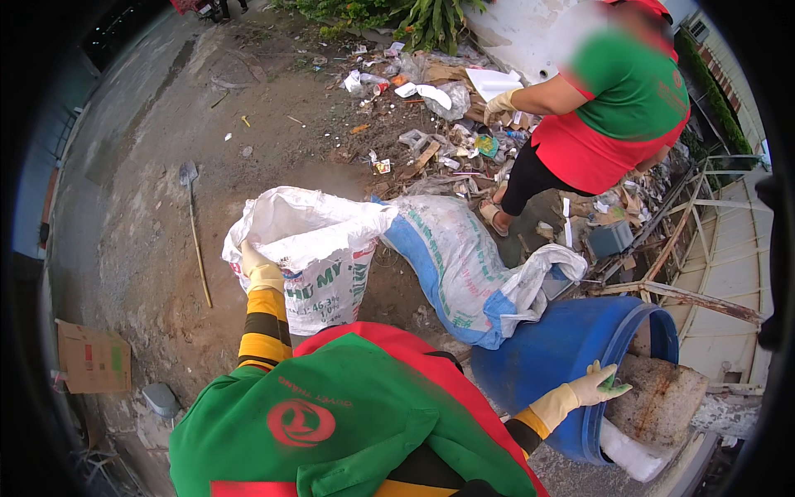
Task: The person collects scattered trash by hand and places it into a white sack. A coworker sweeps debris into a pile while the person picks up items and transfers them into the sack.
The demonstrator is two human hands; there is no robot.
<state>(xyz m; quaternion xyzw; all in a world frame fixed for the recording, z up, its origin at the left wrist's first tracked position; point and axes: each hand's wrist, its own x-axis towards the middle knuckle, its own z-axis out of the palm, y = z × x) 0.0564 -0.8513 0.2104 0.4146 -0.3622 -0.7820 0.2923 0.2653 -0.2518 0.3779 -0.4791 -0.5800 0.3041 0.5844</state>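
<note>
My left hand, in a pale rubber glove, grips the near left rim of a white woven sack. The sack stands upright with its mouth wide; its bottom is hidden behind my body. My right hand, gloved alike, reaches out with fingers apart by the mouth of a blue plastic barrel lying on its side. A small green patch shows at its fingertips; I cannot tell what it is. A stained, brownish board-like piece and a white piece stick out of the barrel.
A filled white-and-blue sack lies between the upright sack and the barrel. Beyond, a co-worker stands amid scattered rubbish. A long-handled shovel and a cardboard box lie leftward. A rusty metal frame borders the right.
</note>
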